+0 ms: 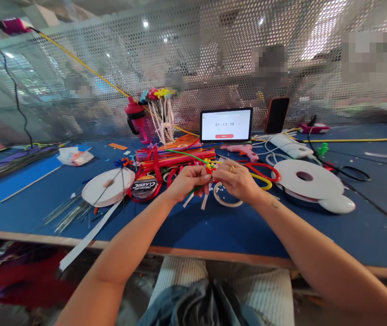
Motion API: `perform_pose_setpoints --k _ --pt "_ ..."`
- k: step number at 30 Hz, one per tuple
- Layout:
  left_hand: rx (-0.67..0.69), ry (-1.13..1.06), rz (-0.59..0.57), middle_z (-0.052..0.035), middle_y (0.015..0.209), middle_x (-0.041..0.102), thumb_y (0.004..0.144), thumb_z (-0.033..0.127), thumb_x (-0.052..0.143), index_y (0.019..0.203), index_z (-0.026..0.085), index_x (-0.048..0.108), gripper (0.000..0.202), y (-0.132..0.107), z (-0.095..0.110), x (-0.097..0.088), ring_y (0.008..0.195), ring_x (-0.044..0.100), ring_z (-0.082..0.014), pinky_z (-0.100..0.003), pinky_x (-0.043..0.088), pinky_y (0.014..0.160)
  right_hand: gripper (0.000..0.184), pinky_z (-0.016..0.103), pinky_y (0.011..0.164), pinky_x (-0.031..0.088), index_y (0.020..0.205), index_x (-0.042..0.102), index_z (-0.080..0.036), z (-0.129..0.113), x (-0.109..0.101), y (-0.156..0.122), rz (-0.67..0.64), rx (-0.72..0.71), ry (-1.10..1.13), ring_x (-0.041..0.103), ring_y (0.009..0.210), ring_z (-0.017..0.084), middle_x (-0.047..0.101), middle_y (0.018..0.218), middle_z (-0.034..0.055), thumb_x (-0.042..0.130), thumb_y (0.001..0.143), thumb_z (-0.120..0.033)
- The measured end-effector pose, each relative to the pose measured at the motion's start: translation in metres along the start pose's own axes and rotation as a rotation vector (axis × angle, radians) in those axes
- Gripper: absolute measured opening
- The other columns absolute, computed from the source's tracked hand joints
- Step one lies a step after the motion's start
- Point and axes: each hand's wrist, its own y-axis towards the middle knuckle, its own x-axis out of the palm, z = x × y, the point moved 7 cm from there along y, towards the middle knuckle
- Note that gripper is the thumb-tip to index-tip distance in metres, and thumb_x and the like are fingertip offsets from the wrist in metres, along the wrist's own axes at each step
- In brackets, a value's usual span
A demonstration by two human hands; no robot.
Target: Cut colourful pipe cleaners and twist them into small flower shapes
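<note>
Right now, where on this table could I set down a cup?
Blue tabletop lies bare in front of the left hand and right hand, and right of the big white roll. Behind the hands, red pipe cleaners crowd the spot.

Landmark: tablet (pixel 226 125) ×1 | right of it: phone (pixel 276 115) ×1 | left of it: pink water bottle (pixel 138 118) ×1, pipe-cleaner flower bunch (pixel 161 113) ×1 | below it: hands (pixel 188 181) ×2, pipe-cleaner flower (pixel 209 166) ×1, pink glue gun (pixel 241 151) ×1, white ribbon rolls (pixel 107 186) ×2, black tape roll (pixel 144 187) ×1
</note>
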Motion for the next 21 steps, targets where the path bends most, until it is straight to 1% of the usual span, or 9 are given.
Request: perform_pose_setpoints --k 2,4,6,8,10,13,16,18,21 --pt "-0.092 -0.116 -0.107 0.0005 0.053 0.057 0.076 0.045 0.058 0.069 0.016 0.045 0.033 0.001 -0.006 0.004 0.035 0.046 -0.0071 -0.018 0.029 0.036 0.021 0.033 0.076 0.043 0.092 0.061 -0.024 -0.008 -0.001 -0.002 -0.071 -0.106 -0.134 0.052 0.082 0.017 0.063 0.084 0.0046 0.042 0.090 -0.017" --pt "-0.076 -0.059 -0.111 0.0004 0.053 0.057 0.078 0.045 0.056 0.070 0.016 0.045 0.032 0.001 -0.005 0.003 0.036 0.046 -0.0072 -0.018 0.031 0.037 0.017 0.034 0.079 0.042 0.094 0.062 -0.024 -0.007 -0.002 -0.002 -0.097 -0.095 -0.140 0.053 0.086 0.018 0.064 0.089 0.0051 0.046 0.089 -0.023" --pt "0.052 0.195 0.000 -0.0004 0.057 0.059 0.083 0.041 0.051 0.072 0.016 0.048 0.028 0.000 0.003 -0.004 0.043 0.051 -0.0085 -0.019 0.035 0.043 0.017 0.035 0.080 0.043 0.090 0.063 -0.022 0.003 -0.002 0.000 -0.051 0.035 0.000 0.054 0.085 0.019 0.064 0.088 0.0056 0.050 0.087 -0.033" --pt "0.247 0.593 0.131 -0.0020 0.064 0.061 0.085 0.033 0.048 0.073 0.016 0.052 0.021 -0.005 0.016 -0.007 0.057 0.058 -0.0111 -0.020 0.039 0.052 0.033 0.033 0.073 0.045 0.086 0.063 -0.018 0.020 0.004 -0.001 -0.032 0.254 0.277 0.055 0.078 0.017 0.063 0.081 0.0060 0.043 0.089 -0.044" --pt "0.422 0.975 0.217 -0.0042 0.073 0.064 0.086 0.024 0.045 0.077 0.017 0.057 0.016 -0.011 0.025 -0.002 0.069 0.061 -0.0140 -0.023 0.041 0.060 0.044 0.029 0.063 0.045 0.081 0.060 -0.014 0.032 0.019 -0.005 -0.088 0.455 0.571 0.054 0.066 0.013 0.059 0.073 0.0046 0.035 0.091 -0.049" --pt "0.546 1.237 0.285 -0.0065 0.082 0.066 0.086 0.018 0.044 0.083 0.017 0.060 0.016 -0.018 0.028 0.003 0.076 0.062 -0.0156 -0.024 0.042 0.063 0.037 0.024 0.055 0.041 0.076 0.056 -0.014 0.031 0.032 -0.007 -0.188 0.533 0.780 0.049 0.056 0.010 0.053 0.063 0.0003 0.045 0.087 -0.048" --pt "0.510 1.101 0.291 -0.0049 0.077 0.066 0.086 0.022 0.046 0.081 0.017 0.060 0.016 -0.018 0.029 -0.001 0.072 0.062 -0.0147 -0.024 0.043 0.062 0.023 0.024 0.056 0.042 0.083 0.056 -0.016 0.027 0.028 -0.005 -0.186 0.469 0.687 0.050 0.058 0.010 0.053 0.064 -0.0007 0.049 0.087 -0.037" --pt "0.385 0.791 0.251 -0.0029 0.069 0.064 0.086 0.030 0.048 0.077 0.016 0.057 0.019 -0.013 0.026 -0.007 0.062 0.060 -0.0123 -0.022 0.043 0.057 0.016 0.025 0.060 0.043 0.086 0.057 -0.017 0.025 0.019 -0.003 -0.132 0.389 0.513 0.052 0.062 0.011 0.056 0.069 0.0007 0.048 0.088 -0.030" --pt "0.138 0.219 0.105 -0.0012 0.061 0.061 0.083 0.040 0.052 0.072 0.016 0.049 0.027 -0.003 0.011 -0.007 0.044 0.054 -0.0086 -0.019 0.038 0.043 0.015 0.030 0.069 0.045 0.089 0.060 -0.019 0.015 0.002 -0.001 -0.007 0.162 0.217 0.055 0.074 0.015 0.061 0.079 0.0041 0.045 0.087 -0.021"
